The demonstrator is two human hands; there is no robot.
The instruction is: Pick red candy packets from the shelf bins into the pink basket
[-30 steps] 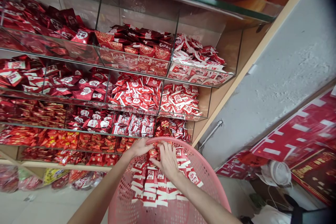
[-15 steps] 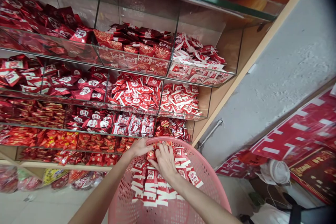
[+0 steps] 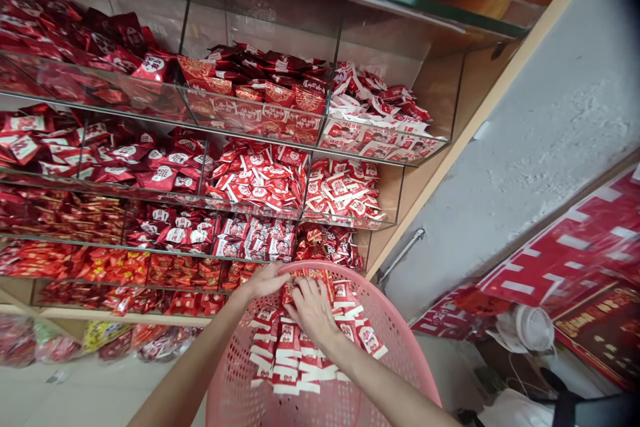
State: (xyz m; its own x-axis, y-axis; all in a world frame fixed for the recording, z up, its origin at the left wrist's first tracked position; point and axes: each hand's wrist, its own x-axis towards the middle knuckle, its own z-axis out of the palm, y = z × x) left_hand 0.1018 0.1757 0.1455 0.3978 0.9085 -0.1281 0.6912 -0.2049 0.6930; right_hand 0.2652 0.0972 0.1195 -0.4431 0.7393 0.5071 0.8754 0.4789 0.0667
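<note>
A pink perforated plastic basket (image 3: 400, 360) is held up in front of the shelves. A pile of red-and-white candy packets (image 3: 295, 360) lies inside it. My left hand (image 3: 265, 280) grips the basket's far rim, fingers curled over it. My right hand (image 3: 313, 307) rests on the packets near that rim, fingers bent and pinching into the top of the pile; exactly which packets they hold is hidden.
Glass shelf bins (image 3: 260, 117) packed with red candy packets fill the wall ahead, in several tiers. A grey wall (image 3: 540, 127) stands to the right. Red printed boards (image 3: 565, 260) and a small white fan (image 3: 530, 328) sit at the lower right.
My right hand has slid slightly left and toward the rim among the packets. The left hand and basket have stayed put.
</note>
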